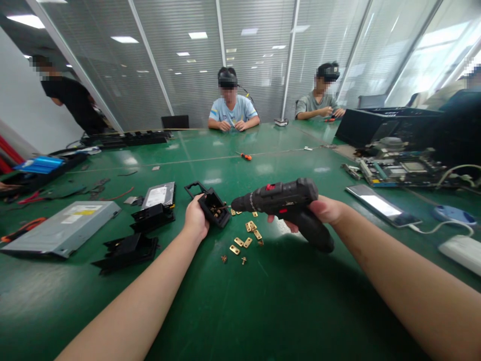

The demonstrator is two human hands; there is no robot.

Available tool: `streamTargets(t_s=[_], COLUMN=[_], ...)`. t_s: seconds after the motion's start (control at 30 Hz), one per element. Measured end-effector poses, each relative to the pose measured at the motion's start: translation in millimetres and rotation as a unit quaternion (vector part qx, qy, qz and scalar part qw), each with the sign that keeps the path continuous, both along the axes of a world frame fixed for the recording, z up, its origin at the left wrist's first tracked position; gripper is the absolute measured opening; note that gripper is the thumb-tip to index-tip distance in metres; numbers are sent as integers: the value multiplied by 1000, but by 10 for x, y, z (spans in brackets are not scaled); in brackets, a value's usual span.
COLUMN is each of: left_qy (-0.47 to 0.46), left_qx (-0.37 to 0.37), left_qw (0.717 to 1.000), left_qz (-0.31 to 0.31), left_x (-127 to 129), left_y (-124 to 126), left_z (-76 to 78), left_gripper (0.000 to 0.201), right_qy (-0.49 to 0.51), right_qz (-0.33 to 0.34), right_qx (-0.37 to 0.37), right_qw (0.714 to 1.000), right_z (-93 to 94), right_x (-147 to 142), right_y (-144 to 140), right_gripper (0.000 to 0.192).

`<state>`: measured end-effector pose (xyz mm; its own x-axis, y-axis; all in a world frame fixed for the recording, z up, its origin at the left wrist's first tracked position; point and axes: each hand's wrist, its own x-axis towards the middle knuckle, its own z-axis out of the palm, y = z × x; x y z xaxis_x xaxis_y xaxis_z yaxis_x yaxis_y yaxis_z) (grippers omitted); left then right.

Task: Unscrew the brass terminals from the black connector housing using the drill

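Head view: left hand (196,219) clamps a small black socket housing (214,206) just above the green table (263,301). Right hand (326,210) grips a black cordless screwdriver (285,200) — bit tip at the housing. Brass contacts (246,238) lie scattered beneath. Hard drive (160,194) label — writing unreadable.

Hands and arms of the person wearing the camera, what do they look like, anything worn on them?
Both forearms are bare right down to the frame edge, no sleeves showing. The left hand and right hand wear no gloves; no watch, bracelet or ring is visible. No cables or markings on either arm.
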<state>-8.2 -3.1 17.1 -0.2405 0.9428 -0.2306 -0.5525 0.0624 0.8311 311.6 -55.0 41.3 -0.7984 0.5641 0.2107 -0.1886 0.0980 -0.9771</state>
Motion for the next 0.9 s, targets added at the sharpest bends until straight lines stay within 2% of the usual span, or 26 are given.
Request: streamTargets(t_s=[0.13,0.23,0.43,0.7,0.9], left_qy=[2,-4,-13,-19,6], left_qx=[7,17,0,-1,14], left_qw=[1000,1000,1000,1000,998], left_qz=[-11,-11,-3,-2,-56], left_x=[-5,0,10,-2,-25], left_y=[14,9,3,45,65], left_z=[-29,-24,11,-14,-8], left_gripper=[11,8,7,9,24], right_qy=[19,-1,-23,-28,24], right_qz=[-12,-44,-122,-121,-134], right_qx=[-12,-53,-98,-107,-101], right_qw=[1000,998,987,987,986], right_z=[18,103,205,222,157], right_x=[-23,-70,-143,-273,-552], right_y=[-48,-127,-231,-421,-724], right_gripper=[113,118,101,100,103])
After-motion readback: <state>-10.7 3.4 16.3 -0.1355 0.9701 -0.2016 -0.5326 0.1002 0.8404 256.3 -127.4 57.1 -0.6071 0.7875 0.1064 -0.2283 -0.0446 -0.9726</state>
